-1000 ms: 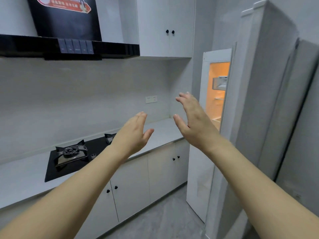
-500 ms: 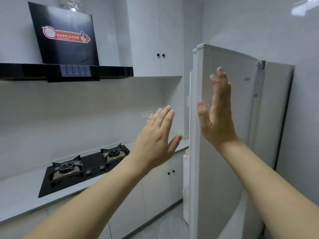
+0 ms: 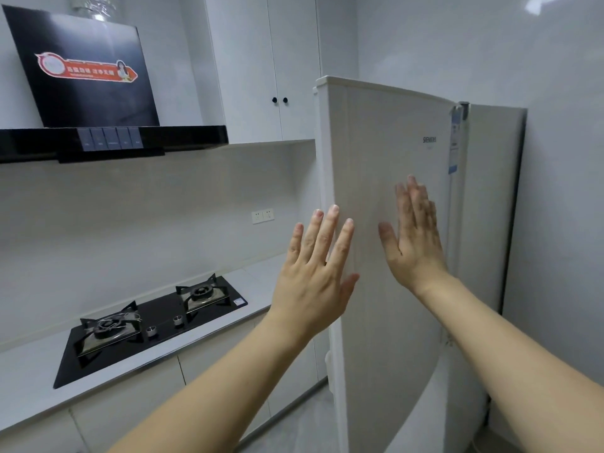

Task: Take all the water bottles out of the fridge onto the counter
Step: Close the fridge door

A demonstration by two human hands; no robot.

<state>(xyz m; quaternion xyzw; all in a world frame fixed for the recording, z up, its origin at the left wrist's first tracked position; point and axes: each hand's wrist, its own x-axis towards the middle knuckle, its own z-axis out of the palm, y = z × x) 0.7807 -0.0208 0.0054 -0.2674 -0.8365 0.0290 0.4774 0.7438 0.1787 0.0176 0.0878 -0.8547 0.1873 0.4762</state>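
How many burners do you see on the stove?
2. The left burner is nearer the camera, and the right burner is farther along the counter, toward the fridge. None looks hidden.

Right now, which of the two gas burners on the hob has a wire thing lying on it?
The left burner, farther from the fridge, has loose metal wire across its grate. The right burner carries nothing.

Your two bare arms and hands, nothing worn.
Your left hand point(image 3: 315, 282) and right hand point(image 3: 413, 243): no sleeves in view, no rings, watch or gloves; nails short and unpainted; forearms bare up to the frame edge.
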